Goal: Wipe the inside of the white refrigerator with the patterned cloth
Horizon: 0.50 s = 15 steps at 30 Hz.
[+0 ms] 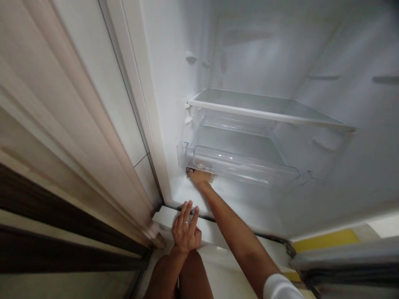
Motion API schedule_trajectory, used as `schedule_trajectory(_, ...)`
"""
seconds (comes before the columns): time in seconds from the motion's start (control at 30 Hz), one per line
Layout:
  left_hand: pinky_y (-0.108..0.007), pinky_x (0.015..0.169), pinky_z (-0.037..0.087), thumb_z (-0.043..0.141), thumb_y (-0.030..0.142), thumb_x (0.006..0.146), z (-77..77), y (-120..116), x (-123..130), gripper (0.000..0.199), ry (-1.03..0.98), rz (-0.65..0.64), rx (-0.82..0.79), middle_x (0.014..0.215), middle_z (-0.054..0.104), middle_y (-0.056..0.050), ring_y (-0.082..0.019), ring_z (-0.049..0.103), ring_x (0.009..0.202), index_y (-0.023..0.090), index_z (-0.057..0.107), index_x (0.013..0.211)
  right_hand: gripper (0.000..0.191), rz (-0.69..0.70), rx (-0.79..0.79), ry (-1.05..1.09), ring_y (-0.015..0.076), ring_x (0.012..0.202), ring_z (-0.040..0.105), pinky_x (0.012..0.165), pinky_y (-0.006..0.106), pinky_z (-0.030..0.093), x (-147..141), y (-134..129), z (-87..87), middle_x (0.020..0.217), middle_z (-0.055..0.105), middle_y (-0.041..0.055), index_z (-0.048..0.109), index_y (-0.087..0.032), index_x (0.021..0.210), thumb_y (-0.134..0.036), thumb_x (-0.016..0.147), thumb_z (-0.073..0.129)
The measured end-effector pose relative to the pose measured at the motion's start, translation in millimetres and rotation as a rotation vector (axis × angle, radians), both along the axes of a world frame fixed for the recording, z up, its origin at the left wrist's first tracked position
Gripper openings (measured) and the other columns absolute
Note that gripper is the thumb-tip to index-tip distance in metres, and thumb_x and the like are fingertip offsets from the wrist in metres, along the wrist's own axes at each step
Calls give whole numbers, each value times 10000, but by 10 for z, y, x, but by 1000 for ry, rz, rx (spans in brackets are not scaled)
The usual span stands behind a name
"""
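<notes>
My left hand (187, 232) rests on the white front ledge (209, 231) of an open refrigerator, fingers stretched out, a ring on one of them. My right hand (200, 177) reaches into the refrigerator, low by the left wall and beneath the front of a clear plastic drawer (240, 160). Its fingers are bent around something small and dark, partly hidden by the drawer front and blurred, so I cannot tell its kind. The white refrigerator floor (232, 195) lies under that forearm.
A glass shelf (249, 101) with a white front edge sits above the drawer. Shelf supports (191, 57) stick out from the side walls. Wooden trim (77, 104) runs close along the left. The refrigerator door (349, 265) is at the lower right. My knees are below the ledge.
</notes>
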<state>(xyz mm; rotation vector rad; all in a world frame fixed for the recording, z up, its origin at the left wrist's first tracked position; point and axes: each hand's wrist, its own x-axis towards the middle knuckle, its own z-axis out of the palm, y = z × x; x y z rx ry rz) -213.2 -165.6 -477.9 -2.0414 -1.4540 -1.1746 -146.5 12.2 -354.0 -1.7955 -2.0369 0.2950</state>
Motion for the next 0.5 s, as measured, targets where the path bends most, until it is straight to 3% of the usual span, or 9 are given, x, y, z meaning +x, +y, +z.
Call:
schedule_trajectory(0.1, -423, 993, 482, 480, 137, 764, -35, 8, 11, 650, 1, 20, -27, 1500, 566, -191, -315, 446, 1473, 158, 602, 1402, 489, -8, 52, 7, 346, 1260, 523, 1060, 505, 428, 14, -320, -112, 1348, 601, 148, 613, -193, 1311, -393, 868, 668)
schedule_trajectory(0.17, -432, 988, 485, 487, 156, 758, -48, 13, 16, 640, 7, 34, -57, 1491, 576, -185, -325, 463, 1460, 155, 627, 1383, 542, 32, 74, 25, 335, 1250, 505, 1036, 449, 428, 48, -522, -146, 1366, 575, 136, 598, -200, 1323, -385, 820, 679)
schedule_trajectory(0.37, -433, 991, 487, 523, 184, 732, -55, 27, 14, 632, 59, 83, -148, 1466, 606, -159, -326, 495, 1434, 178, 665, 1348, 529, 162, 1, 79, 267, 1165, 531, 986, 356, 430, 270, -846, -44, 1280, 592, 85, 600, -216, 1302, -373, 801, 668)
schedule_trajectory(0.5, -424, 940, 506, 531, 167, 739, -60, 40, 1, 578, 88, 85, -86, 1413, 641, -186, -339, 526, 1404, 158, 695, 1293, 545, 130, 20, 65, 270, 1187, 526, 1040, 362, 408, 439, -1018, -40, 1287, 588, 99, 590, -202, 1322, -346, 802, 667)
